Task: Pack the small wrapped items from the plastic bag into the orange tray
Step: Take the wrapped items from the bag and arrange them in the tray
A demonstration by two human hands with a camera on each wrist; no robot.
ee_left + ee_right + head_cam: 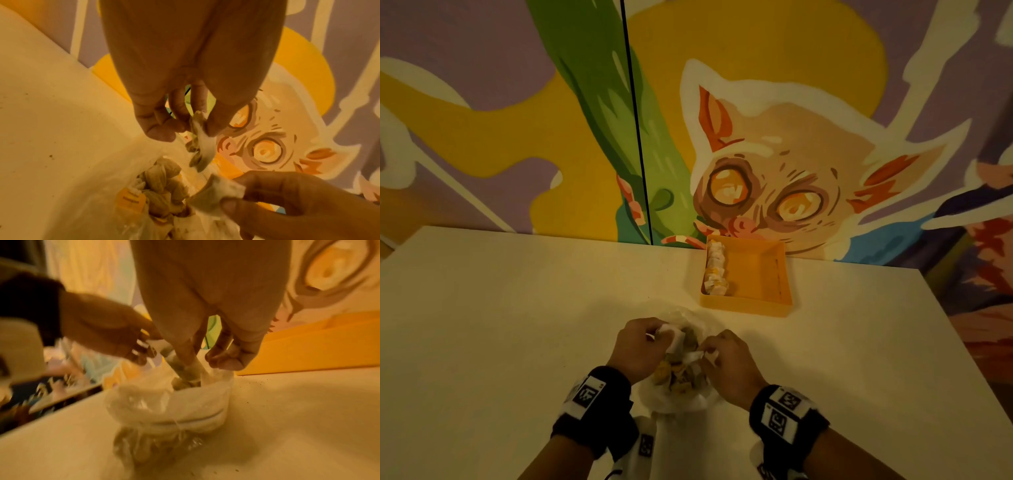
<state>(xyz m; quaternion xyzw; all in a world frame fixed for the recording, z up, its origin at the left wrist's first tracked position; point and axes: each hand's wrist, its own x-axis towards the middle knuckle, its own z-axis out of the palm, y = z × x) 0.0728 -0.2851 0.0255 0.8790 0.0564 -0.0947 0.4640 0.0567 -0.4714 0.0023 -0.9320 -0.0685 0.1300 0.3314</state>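
Partly done, judging by the shallow square orange plastic tray point(779, 301): one row of small white-and-yellow wrapped items point(715, 269) packed along its left wall, the rest bare. Still plenty heaped in the crumpled clear plastic bag point(671, 399) near the table's front edge. Left hand point(638, 344) pinching one white packet point(671, 337) above the bag; right hand point(732, 366) pinching another point(221, 189).

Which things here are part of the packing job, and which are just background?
In the job:
plastic bag of wrapped items
orange tray, one row of wrapped items down its left side
left hand, pinching a wrapped item
right hand, pinching another

Just there:
white table
painted mural wall
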